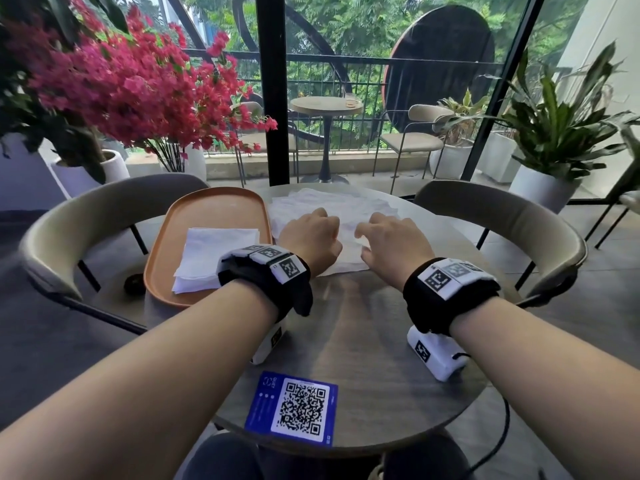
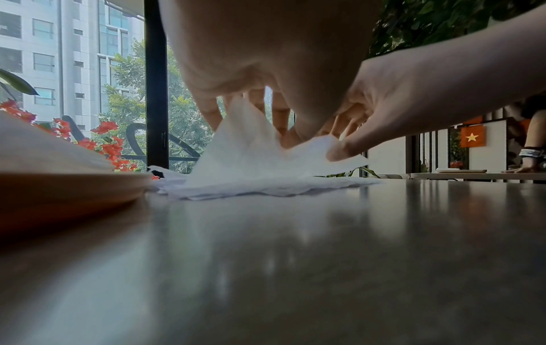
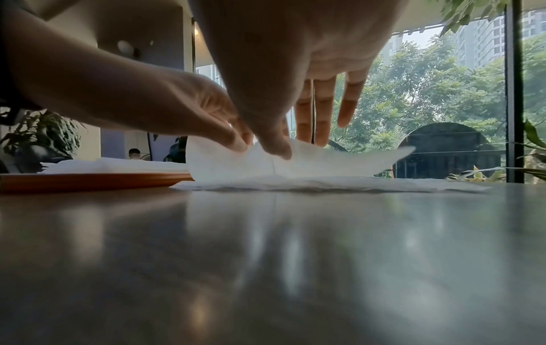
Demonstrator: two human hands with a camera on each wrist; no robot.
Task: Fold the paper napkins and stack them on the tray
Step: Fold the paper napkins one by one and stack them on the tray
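An orange tray lies on the left of the round table and carries a stack of folded white napkins. To its right sits a flat pile of unfolded napkins. Both hands are on the top napkin of that pile. My left hand pinches its left part, and in the left wrist view the sheet rises off the pile under the fingers. My right hand pinches the same sheet close beside it; the right wrist view shows the lifted napkin curving up to the right.
A blue QR card lies near the table's front edge. A small dark object sits left of the tray. Curved chairs stand at the far left and far right. Bare tabletop lies between my wrists.
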